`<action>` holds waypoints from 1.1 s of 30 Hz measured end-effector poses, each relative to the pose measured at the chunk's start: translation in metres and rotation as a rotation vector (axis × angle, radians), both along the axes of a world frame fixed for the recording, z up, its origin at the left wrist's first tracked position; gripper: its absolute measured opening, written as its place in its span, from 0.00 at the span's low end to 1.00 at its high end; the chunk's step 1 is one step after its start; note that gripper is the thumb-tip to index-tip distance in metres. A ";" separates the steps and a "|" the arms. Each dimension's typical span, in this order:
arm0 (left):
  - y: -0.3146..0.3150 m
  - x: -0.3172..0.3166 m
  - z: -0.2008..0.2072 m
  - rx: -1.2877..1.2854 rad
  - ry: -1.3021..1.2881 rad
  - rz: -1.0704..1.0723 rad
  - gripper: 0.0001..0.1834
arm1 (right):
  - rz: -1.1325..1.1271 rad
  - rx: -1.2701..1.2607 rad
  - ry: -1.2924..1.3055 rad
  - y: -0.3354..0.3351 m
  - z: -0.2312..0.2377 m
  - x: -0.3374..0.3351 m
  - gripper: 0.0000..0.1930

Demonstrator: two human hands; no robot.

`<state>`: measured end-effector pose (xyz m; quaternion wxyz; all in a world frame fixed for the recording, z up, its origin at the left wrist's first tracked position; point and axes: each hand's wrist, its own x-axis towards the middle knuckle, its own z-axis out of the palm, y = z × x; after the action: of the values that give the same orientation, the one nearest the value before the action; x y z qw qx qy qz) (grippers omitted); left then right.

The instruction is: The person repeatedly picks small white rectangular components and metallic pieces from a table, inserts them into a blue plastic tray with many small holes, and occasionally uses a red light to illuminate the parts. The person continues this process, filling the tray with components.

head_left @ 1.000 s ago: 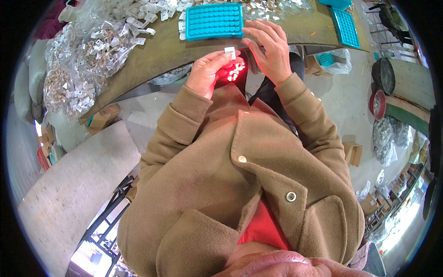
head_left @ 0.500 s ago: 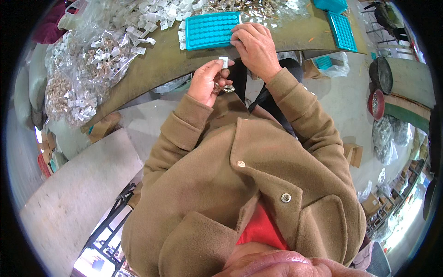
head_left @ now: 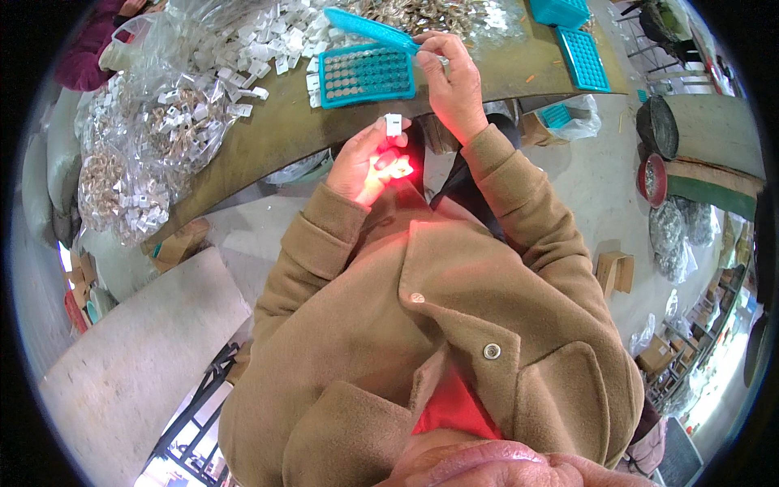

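My left hand (head_left: 354,167) is closed on a small white plastic case (head_left: 393,125) at the near edge of the table. A bright red light (head_left: 395,169) glows below the case among my fingers, its glare hiding the wire coil there. My right hand (head_left: 455,88) pinches the right end of a teal lid (head_left: 369,29), which is tilted up off its tray. Under it the teal tray (head_left: 369,102) lies on the table, with rows of round silver discs like button cells (head_left: 365,73) in its pockets.
White cases (head_left: 260,36) are heaped behind and left of the tray, beside clear bags (head_left: 182,114) of wired pieces. Coiled wires (head_left: 406,12) lie at the back. More teal trays (head_left: 582,58) stand at the table's right. Another person's purple sleeve (head_left: 85,53) shows far left.
My right hand has raised the lid from the tray, exposing the silver discs. A red light has come on at my left hand, which still grips the white case.
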<state>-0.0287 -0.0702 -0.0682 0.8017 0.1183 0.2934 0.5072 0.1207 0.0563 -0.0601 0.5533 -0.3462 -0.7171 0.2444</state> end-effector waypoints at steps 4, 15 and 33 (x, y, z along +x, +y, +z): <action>0.001 0.003 0.002 -0.008 0.013 -0.034 0.19 | 0.212 -0.541 0.537 0.012 0.002 0.012 0.08; 0.003 0.021 -0.004 0.029 0.154 -0.098 0.20 | -0.202 -0.349 0.309 0.013 0.007 0.108 0.08; 0.011 0.030 -0.014 -0.035 0.206 -0.118 0.18 | -0.818 0.080 -1.084 0.063 -0.008 0.230 0.11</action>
<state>0.0017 -0.0589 -0.0824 0.7976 0.1728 0.3756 0.4393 0.3511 0.1194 -0.0684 0.1761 -0.6424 -0.7129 -0.2194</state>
